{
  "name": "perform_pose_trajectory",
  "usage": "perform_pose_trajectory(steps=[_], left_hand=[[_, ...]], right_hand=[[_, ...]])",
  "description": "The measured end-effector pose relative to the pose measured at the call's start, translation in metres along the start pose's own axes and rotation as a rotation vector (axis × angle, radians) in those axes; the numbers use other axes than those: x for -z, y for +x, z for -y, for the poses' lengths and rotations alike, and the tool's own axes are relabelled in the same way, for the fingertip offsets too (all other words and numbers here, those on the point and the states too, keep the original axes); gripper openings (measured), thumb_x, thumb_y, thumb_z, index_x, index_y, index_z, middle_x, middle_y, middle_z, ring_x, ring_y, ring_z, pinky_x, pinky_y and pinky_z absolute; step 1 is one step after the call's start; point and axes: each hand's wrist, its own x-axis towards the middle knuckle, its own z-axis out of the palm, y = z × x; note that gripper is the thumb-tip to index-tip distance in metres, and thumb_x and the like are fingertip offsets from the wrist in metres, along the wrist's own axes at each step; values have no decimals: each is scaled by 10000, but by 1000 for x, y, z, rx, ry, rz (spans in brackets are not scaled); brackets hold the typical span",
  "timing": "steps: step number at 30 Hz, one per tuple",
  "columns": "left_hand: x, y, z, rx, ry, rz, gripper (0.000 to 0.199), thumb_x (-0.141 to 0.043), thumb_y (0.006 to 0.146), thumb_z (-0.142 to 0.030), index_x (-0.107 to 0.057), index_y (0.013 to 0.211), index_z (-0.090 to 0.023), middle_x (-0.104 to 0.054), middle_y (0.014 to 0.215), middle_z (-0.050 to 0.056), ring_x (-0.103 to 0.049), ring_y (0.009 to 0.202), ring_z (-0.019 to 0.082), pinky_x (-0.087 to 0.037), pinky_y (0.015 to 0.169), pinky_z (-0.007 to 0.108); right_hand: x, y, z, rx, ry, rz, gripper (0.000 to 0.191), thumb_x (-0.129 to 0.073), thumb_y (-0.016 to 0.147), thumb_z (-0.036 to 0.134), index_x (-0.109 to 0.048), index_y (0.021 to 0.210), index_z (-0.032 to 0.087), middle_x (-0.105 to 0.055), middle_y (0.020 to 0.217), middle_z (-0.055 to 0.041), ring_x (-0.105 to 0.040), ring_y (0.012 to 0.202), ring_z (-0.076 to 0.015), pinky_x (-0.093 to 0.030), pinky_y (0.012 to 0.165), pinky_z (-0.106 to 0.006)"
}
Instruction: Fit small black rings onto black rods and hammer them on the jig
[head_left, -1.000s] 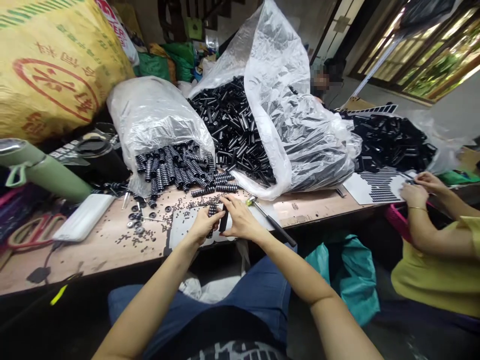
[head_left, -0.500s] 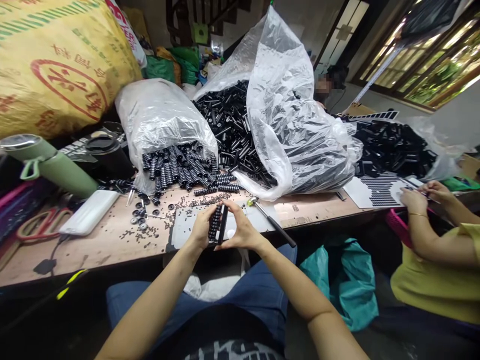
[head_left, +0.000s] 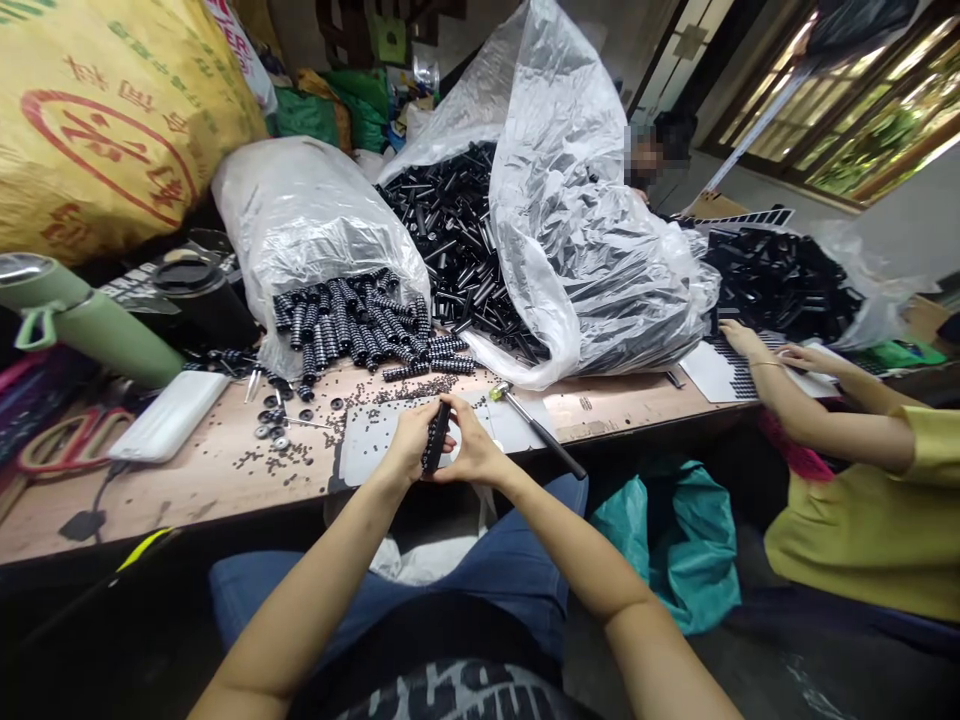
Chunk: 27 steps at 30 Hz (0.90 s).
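Observation:
Above the front edge of the workbench, my left hand [head_left: 409, 440] and my right hand [head_left: 474, 448] close on a narrow black studded piece [head_left: 435, 438]. It stands nearly upright, with a row of small pale-ringed studs along one side. My left fingers wrap it from the left. My right thumb and fingers press its ends from the right. A grey-white board [head_left: 367, 445] lies beneath. Beside my right hand rests a hammer [head_left: 541, 432] with a black handle and yellowish head. Several black ridged rollers [head_left: 352, 325] spill from a clear plastic bag [head_left: 292, 215] beyond.
A large open bag [head_left: 592, 270] holds many black tubes [head_left: 457, 230]. Small black bits [head_left: 281, 465] litter the bench. At left are a white power bank [head_left: 171, 415], red-handled scissors [head_left: 64, 445] and a green flask [head_left: 94, 325]. A co-worker's arm [head_left: 795, 395] reaches across at right.
The black bar and the studded piece, apart in my hands before, are now pressed together. My view has shifted slightly. The co-worker's hands have moved left and farther back.

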Motion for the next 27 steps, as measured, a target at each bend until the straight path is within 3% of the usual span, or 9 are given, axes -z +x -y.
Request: perform_pose_trajectory(steps=[2, 4, 8, 11, 15, 17, 20, 23, 27], left_hand=[[4, 6, 5, 4, 44, 11, 307, -589, 809, -422, -620, 853, -120, -565, 550, 13, -546, 394, 130, -458, 392, 232], [9, 13, 16, -80, 148, 31, 341, -560, 824, -439, -643, 930, -126, -593, 651, 32, -575, 465, 137, -497, 456, 266], [20, 27, 52, -563, 705, -12, 405, -625, 775, -307, -642, 1154, -166, -587, 938, 79, -610, 766, 183, -534, 750, 363], [28, 39, 76, -774, 1088, -29, 471, -606, 767, -181, -600, 1238, -162, -568, 928, 88, -586, 834, 206, -509, 815, 379], [44, 51, 79, -928, 1271, 90, 371, -492, 879, -206, -603, 1231, -170, -615, 980, 122, -598, 865, 216, -501, 815, 367], [54, 54, 75, -1001, 1294, 141, 351, -456, 915, -244, -606, 1229, -199, -629, 1049, 129, -601, 925, 225, -486, 835, 365], [67, 54, 72, -1072, 1348, 153, 349, -405, 941, -234, -612, 1222, -220, -640, 1095, 135, -597, 957, 233, -460, 834, 378], [70, 52, 72, -1114, 1441, 129, 381, -381, 930, -151, -603, 1233, -211, -654, 1067, 140, -595, 951, 233, -428, 836, 398], [66, 49, 68, -1125, 1585, 131, 435, -388, 891, -69, -573, 1264, -198, -650, 1090, 138, -584, 993, 238, -384, 861, 419]], right_hand=[[-4, -1, -4, -28, -15, -13, 1104, -838, 464, 242, -258, 1401, 175, -373, 1380, -144, -378, 1301, -274, -333, 1116, -420], [-8, -4, -13, -50, -77, -42, 1097, -836, 452, 245, -278, 1392, 153, -391, 1363, -154, -380, 1290, -283, -331, 1113, -427], [-20, -11, -38, -140, -256, -125, 1034, -797, 488, 233, -301, 1380, 73, -423, 1327, -212, -385, 1270, -323, -312, 1107, -472], [-21, -20, -50, -203, -360, -95, 935, -716, 600, 204, -267, 1411, 85, -410, 1352, -224, -378, 1288, -322, -321, 1093, -486], [15, -41, -51, -349, -633, -126, 775, -701, 735, 309, -329, 1400, 162, -393, 1385, -187, -354, 1295, -326, -340, 1054, -508], [43, -52, -53, -559, -852, -213, 513, -644, 819, 333, -479, 1265, 138, -484, 1264, -200, -433, 1186, -328, -387, 977, -506], [74, -64, -56, -723, -1071, -168, 215, -525, 911, 296, -583, 1000, 110, -566, 1091, -201, -498, 1065, -311, -420, 879, -431], [80, -71, -46, -741, -993, -86, 233, -419, 966, 311, -560, 951, 126, -615, 950, -153, -577, 894, -252, -425, 761, -335], [64, -79, -16, -615, -634, -84, 350, -220, 1016, 361, -512, 983, 171, -611, 718, -36, -594, 646, -178, -390, 623, -255]])
